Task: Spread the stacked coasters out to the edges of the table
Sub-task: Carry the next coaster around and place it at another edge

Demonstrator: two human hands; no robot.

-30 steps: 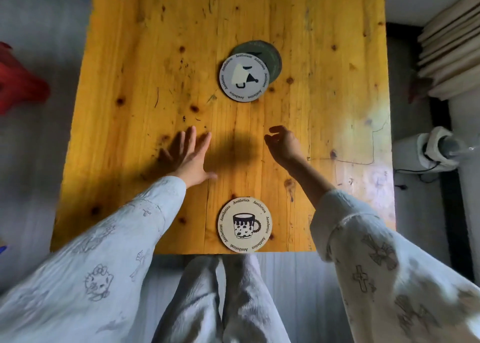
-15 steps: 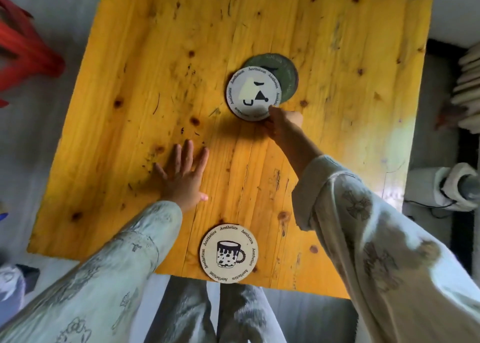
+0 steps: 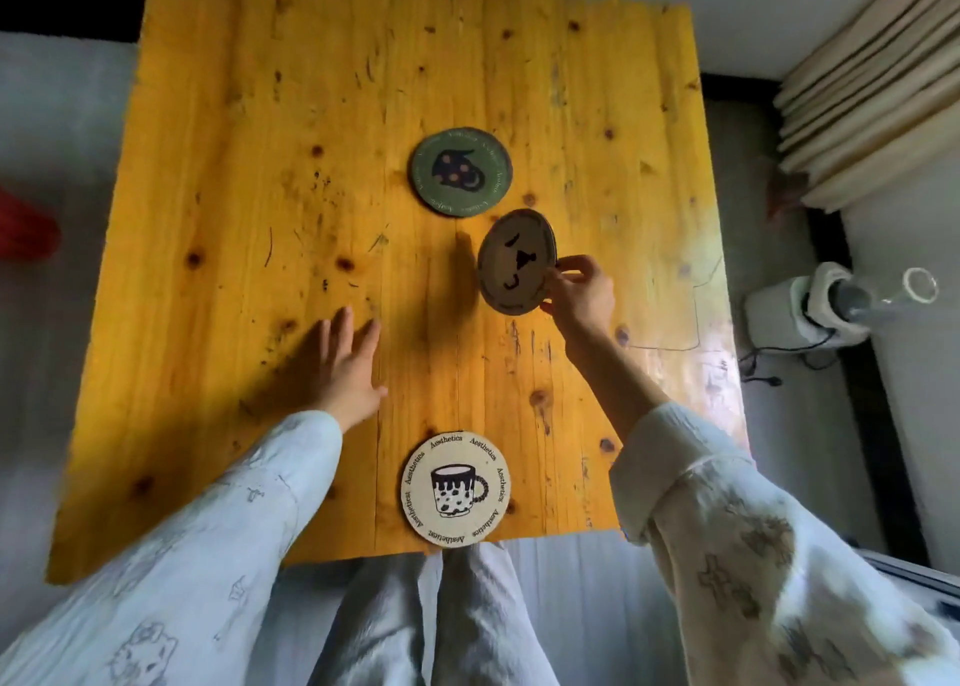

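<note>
My right hand pinches the right rim of a pale coaster and holds it tilted above the yellow wooden table, right of centre. A green coaster with a dark mug drawing lies flat near the table's middle, just beyond the lifted one. A cream coaster with a black-and-white mug print sits at the near edge. My left hand rests flat on the wood with its fingers spread, left of the coasters and holding nothing.
A white appliance with a cable stands on the floor to the right. Stacked pale slats lie at the back right. Something red sits off the table's left side. My legs are under the near edge.
My right hand reached the stack, took hold of the pale top coaster and lifted it off toward me and to the right, uncovering the green coaster. My left hand stayed flat on the table.
</note>
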